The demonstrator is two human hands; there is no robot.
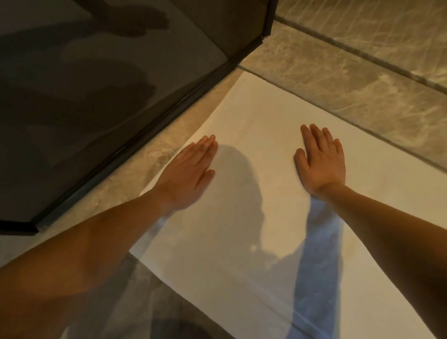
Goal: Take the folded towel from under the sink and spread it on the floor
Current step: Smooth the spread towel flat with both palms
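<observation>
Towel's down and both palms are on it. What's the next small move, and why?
Probably slide both palms outward to smooth it. The white towel already lies unfolded on the tiled floor, beside the dark glass door. The left hand sits near its left edge, the right hand nearer the middle, both flat with fingers extended, gripping nothing.

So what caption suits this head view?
Both hands, left hand and right hand, press flat on a white towel spread over the tiled floor.
</observation>
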